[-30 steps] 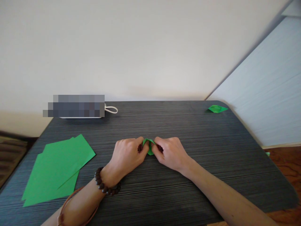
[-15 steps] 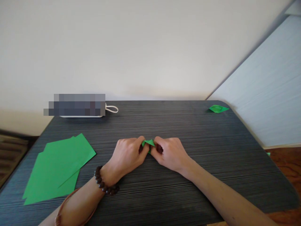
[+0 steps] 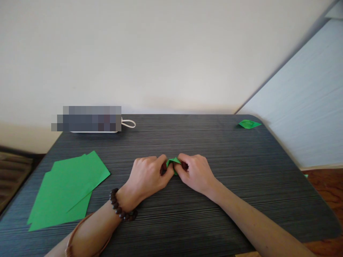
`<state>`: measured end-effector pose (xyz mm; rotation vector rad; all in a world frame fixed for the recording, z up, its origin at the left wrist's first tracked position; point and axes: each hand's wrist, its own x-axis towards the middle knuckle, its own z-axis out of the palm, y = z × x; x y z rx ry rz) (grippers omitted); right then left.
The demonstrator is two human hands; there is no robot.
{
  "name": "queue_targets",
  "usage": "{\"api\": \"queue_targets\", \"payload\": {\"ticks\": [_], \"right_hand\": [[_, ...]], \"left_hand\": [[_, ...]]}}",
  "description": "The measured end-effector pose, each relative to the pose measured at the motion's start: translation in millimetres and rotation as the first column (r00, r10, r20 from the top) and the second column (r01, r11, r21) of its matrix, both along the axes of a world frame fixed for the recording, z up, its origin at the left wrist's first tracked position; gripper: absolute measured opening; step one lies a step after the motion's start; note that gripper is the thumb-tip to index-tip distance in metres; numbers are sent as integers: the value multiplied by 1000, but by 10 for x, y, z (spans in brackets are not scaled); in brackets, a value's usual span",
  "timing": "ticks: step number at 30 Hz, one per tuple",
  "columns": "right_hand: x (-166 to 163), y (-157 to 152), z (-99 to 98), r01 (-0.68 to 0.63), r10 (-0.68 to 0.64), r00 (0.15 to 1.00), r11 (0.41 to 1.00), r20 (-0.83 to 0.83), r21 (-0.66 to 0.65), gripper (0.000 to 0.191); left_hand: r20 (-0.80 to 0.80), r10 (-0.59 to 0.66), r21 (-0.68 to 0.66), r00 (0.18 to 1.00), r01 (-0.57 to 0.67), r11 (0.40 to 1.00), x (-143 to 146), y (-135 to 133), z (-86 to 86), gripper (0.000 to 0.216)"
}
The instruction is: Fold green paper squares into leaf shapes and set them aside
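Note:
A small folded piece of green paper (image 3: 173, 162) sits between my two hands at the middle of the dark striped table (image 3: 241, 171). My left hand (image 3: 148, 175), with a dark bead bracelet on its wrist, pinches the paper's left side with fingers curled. My right hand (image 3: 195, 172) pinches its right side, fingers closed. Most of the paper is hidden by my fingers; only a small green tip shows.
A stack of flat green paper sheets (image 3: 66, 189) lies at the table's left. A finished green folded piece (image 3: 249, 124) rests at the far right corner. A white object with a loop cord (image 3: 128, 124) lies at the back left. A pale panel stands to the right.
My hands have closed in a little tighter on the green paper and shifted slightly right; less of the paper shows now than a second ago.

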<state>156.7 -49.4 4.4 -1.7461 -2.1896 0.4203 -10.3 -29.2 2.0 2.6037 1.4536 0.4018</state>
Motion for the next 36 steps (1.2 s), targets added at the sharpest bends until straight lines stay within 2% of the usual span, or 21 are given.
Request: {"api": "queue_targets", "payload": {"ticks": [7,9,10,12,15,19,24,28,30,33,36], "right_hand": [[-10,-22,13,-9,17,996,996,-92,89,14],[-1,-20,-4,-1,17,984,996,-176,92,7],[7,-18,-17,-8,28,971,996,-237,87,12],[27,-9,-46,-49,75,928,996,-364,79,22],[58,4,-79,-111,126,850,992,-511,60,17],[73,19,-108,-84,60,742,996,-668,-4,13],[67,33,-141,-79,15,630,996,-776,-44,15],[50,17,-133,-113,51,630,993,-775,-27,17],[35,1,-119,-139,93,659,990,-747,1,20],[14,-18,-110,-148,129,710,988,-692,33,26],[8,-21,-128,-112,138,735,990,-664,82,27]], "left_hand": [[25,61,-113,998,-58,992,-1,27,36,29],[38,71,-146,997,-65,987,-1,40,57,30],[47,78,-164,996,-70,984,-3,46,69,31],[75,92,-209,993,-74,975,-11,60,96,29],[159,109,-305,981,-56,951,-37,77,125,27],[327,155,-473,932,20,881,-61,97,122,25],[501,272,-595,821,100,798,-62,119,117,19],[555,340,-664,759,158,731,-57,125,137,20],[573,343,-668,744,182,721,-50,118,130,23],[584,326,-639,744,174,749,-26,89,92,22],[545,303,-569,781,80,818,11,46,47,23]]}}
